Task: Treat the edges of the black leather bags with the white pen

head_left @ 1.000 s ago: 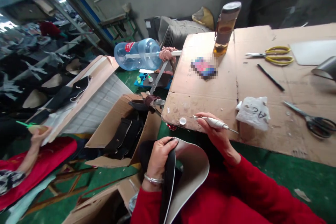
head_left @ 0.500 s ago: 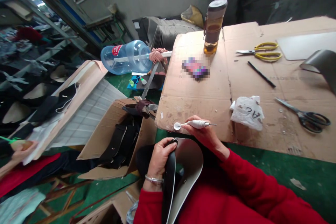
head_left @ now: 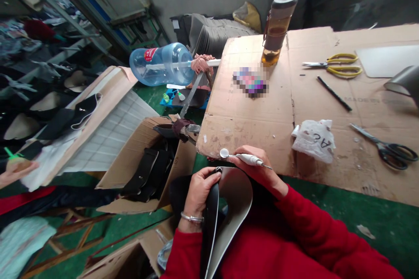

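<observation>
My left hand (head_left: pixel 199 188) is closed on the upper edge of a bent sheet (head_left: pixel 240 189), black on one face and light grey on the other. The sheet curves into a loop over my lap, and a small metal fitting (head_left: pixel 218 169) shows beside my thumb. In my right hand (head_left: pixel 262 170) is a slim white pen-like tool (head_left: pixel 249 159), gripped between the fingers. A round white disc (head_left: pixel 224 153) shows at its left end and a thin metal rod sticks out at its right. The tool is just above the sheet, by the table edge.
On the cardboard-covered table (head_left: pixel 248 117) are a plastic bag (head_left: pixel 316 139), black scissors (head_left: pixel 389 148), yellow-handled scissors (head_left: pixel 340 65), a black stick (head_left: pixel 334 93) and a drink bottle (head_left: pixel 279 30). A carton (head_left: pixel 121 165) of black pieces stands left; another person's hand (head_left: pixel 19 174) shows farther left.
The tool has tilted, its rod end now lower, and its disc sits closer to the sheet's top edge. My left hand keeps its hold. The other person's hand moved up and left; the view shifted slightly.
</observation>
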`<state>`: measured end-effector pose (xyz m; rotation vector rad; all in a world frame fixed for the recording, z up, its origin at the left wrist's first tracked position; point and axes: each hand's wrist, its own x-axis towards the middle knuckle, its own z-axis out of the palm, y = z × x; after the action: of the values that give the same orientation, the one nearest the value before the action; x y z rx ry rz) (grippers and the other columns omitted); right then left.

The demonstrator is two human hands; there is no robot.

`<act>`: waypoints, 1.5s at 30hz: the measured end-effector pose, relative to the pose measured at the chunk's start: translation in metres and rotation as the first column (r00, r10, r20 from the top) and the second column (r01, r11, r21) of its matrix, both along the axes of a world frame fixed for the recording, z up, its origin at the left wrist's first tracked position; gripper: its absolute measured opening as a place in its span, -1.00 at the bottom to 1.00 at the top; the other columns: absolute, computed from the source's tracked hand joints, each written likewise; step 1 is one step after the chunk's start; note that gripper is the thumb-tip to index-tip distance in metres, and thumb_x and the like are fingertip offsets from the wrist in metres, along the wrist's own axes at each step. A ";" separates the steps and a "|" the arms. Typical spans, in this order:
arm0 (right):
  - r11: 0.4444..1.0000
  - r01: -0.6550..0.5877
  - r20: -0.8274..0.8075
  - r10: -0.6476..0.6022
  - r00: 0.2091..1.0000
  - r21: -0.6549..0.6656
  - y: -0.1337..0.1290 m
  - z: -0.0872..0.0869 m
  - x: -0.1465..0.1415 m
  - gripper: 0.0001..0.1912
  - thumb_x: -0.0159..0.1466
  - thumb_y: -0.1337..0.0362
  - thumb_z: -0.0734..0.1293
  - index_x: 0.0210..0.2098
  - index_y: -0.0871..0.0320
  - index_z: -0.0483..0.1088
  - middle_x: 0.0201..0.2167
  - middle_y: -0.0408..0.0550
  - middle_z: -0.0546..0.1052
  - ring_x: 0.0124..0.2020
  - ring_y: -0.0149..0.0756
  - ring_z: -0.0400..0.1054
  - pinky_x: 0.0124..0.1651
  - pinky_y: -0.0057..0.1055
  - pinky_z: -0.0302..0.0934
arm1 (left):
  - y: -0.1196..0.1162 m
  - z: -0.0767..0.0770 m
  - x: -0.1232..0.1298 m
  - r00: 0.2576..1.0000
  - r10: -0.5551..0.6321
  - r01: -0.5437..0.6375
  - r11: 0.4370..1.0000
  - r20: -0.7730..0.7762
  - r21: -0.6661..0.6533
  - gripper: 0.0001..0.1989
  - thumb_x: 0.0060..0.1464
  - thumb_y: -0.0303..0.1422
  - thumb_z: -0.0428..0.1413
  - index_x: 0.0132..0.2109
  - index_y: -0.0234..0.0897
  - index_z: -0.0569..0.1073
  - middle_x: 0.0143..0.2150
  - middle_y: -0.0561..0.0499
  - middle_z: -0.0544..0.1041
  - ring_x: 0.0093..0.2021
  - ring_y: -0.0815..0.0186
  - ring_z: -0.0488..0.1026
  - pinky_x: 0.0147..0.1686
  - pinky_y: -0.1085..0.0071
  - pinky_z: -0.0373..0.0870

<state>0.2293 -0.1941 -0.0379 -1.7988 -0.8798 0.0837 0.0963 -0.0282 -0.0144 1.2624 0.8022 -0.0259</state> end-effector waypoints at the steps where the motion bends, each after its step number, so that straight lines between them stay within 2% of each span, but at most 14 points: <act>1: 1.000 0.011 0.005 -0.011 1.000 0.001 0.000 0.001 0.000 -0.72 0.41 0.06 0.39 -0.32 0.12 0.51 -0.41 -0.08 0.56 -0.41 -0.29 0.40 -0.30 -0.39 0.21 | 0.001 0.000 0.000 1.000 -0.002 0.002 1.000 0.005 0.004 -0.73 -0.16 -0.29 0.41 -0.28 -0.33 0.66 -0.37 -0.02 0.65 -0.41 0.32 0.49 -0.39 0.46 0.37; 7: 0.999 -0.022 -0.127 0.026 0.992 0.029 0.000 -0.001 0.002 -0.69 0.39 0.01 0.39 -0.29 0.12 0.51 -0.42 -0.11 0.55 -0.43 -0.32 0.38 -0.36 -0.42 0.19 | -0.002 -0.001 0.003 0.999 -0.041 0.040 0.998 0.013 0.046 -0.69 -0.15 -0.23 0.42 -0.24 -0.33 0.69 -0.34 -0.06 0.67 -0.41 0.27 0.52 -0.38 0.43 0.39; 10: 0.997 0.028 -0.236 -0.011 0.972 0.067 0.000 -0.003 0.004 -0.67 0.38 -0.01 0.39 -0.30 0.15 0.50 -0.46 -0.13 0.52 -0.48 -0.34 0.35 -0.42 -0.44 0.18 | -0.004 0.001 0.004 0.997 -0.081 0.080 0.995 0.011 0.067 -0.69 -0.14 -0.23 0.41 -0.24 -0.33 0.70 -0.33 -0.06 0.68 -0.39 0.27 0.52 -0.37 0.43 0.39; 12: 0.987 0.082 -0.306 -0.036 0.951 0.138 -0.001 -0.003 0.005 -0.67 0.36 0.00 0.42 -0.30 0.16 0.49 -0.44 -0.11 0.53 -0.46 -0.32 0.38 -0.41 -0.43 0.22 | -0.005 0.003 0.004 0.996 -0.093 0.092 0.993 0.010 0.076 -0.70 -0.12 -0.23 0.41 -0.24 -0.32 0.70 -0.32 -0.06 0.68 -0.37 0.26 0.53 -0.36 0.43 0.40; 16: 0.960 0.047 -0.483 0.096 0.870 0.274 -0.005 -0.001 0.007 -0.66 0.30 -0.01 0.47 -0.33 0.16 0.48 -0.47 -0.07 0.55 -0.47 -0.25 0.46 -0.45 -0.41 0.31 | -0.006 0.009 0.003 0.996 -0.085 0.084 0.992 0.010 0.092 -0.70 -0.12 -0.27 0.41 -0.20 -0.29 0.70 -0.30 -0.04 0.68 -0.36 0.27 0.53 -0.34 0.45 0.41; 20: 0.954 -0.003 -0.569 0.182 0.802 0.300 -0.011 0.003 0.010 -0.63 0.26 -0.02 0.49 -0.33 0.18 0.49 -0.46 -0.04 0.59 -0.47 -0.23 0.50 -0.45 -0.41 0.37 | -0.010 0.013 0.005 0.994 -0.114 0.113 0.986 -0.003 0.121 -0.70 -0.12 -0.26 0.41 -0.20 -0.29 0.70 -0.32 -0.04 0.68 -0.37 0.26 0.54 -0.34 0.43 0.42; 23: 0.951 -0.033 -0.572 0.212 0.792 0.308 -0.012 0.005 0.010 -0.63 0.25 -0.02 0.50 -0.32 0.19 0.50 -0.44 -0.02 0.61 -0.46 -0.23 0.51 -0.44 -0.40 0.39 | -0.012 0.013 0.007 0.989 -0.149 0.147 0.979 0.006 0.144 -0.71 -0.11 -0.25 0.41 -0.21 -0.29 0.70 -0.31 -0.04 0.68 -0.36 0.25 0.55 -0.33 0.42 0.43; 33: 0.952 -0.096 -0.459 0.227 0.859 0.290 -0.011 0.011 0.012 -0.66 0.28 0.03 0.47 -0.38 0.20 0.50 -0.49 -0.07 0.55 -0.51 -0.33 0.41 -0.48 -0.46 0.26 | -0.013 0.011 0.005 0.980 -0.198 0.190 0.960 0.021 0.206 -0.75 -0.04 -0.25 0.38 -0.19 -0.27 0.71 -0.25 -0.06 0.70 -0.27 0.21 0.56 -0.22 0.40 0.44; 38: 0.954 -0.127 -0.436 0.239 0.867 0.270 -0.011 0.014 0.013 -0.61 0.31 -0.02 0.44 -0.40 0.20 0.49 -0.53 -0.09 0.52 -0.53 -0.34 0.38 -0.50 -0.46 0.22 | -0.016 0.014 0.005 0.968 -0.250 0.232 0.936 0.034 0.266 -0.78 0.03 -0.26 0.34 -0.19 -0.27 0.71 -0.21 -0.06 0.69 -0.19 0.17 0.56 -0.14 0.37 0.42; 45: 0.948 -0.148 -0.484 0.273 0.831 0.281 -0.012 0.013 0.013 -0.63 0.33 0.02 0.44 -0.40 0.21 0.50 -0.54 -0.09 0.53 -0.54 -0.36 0.37 -0.50 -0.48 0.20 | -0.019 0.019 0.007 0.955 -0.297 0.275 0.908 0.020 0.316 -0.83 0.07 -0.27 0.29 -0.26 -0.29 0.68 -0.31 -0.02 0.64 -0.28 0.25 0.48 -0.25 0.43 0.34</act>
<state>0.2427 -0.2064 -0.0246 -1.3499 -0.6579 0.5644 0.1033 -0.0473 0.0043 1.6651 0.5688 -0.0968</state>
